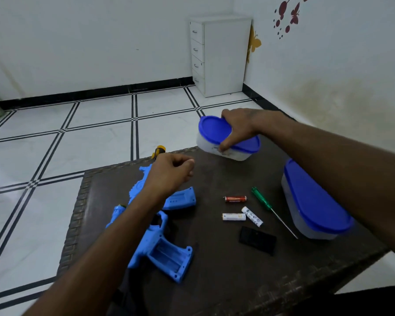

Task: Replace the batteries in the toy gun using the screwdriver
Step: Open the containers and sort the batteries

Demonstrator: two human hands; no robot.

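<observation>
Right hand (pixel 236 127) grips tilted tub (pixel 226 139), upper centre; left hand (pixel 171 172) loosely curled, holding nothing, above gun (pixel 160 226); batteries (pixel 234 216), screwdriver (pixel 263 200) on tabletop (pixel 214 281).

— Open tabletop (pixel 214 281) along the near edge, and bare between gun (pixel 160 242) and batteries (pixel 234 216).

— And on the right?

— Tight. Screwdriver (pixel 261 198) just beside the big tub (pixel 315 201), black cover (pixel 257 240) just below the batteries.

— Far side?

— Blocked by the small tub (pixel 217 131), held tilted in the right hand (pixel 237 126). Left hand (pixel 171 172) hovering over the gun's barrel.
</observation>
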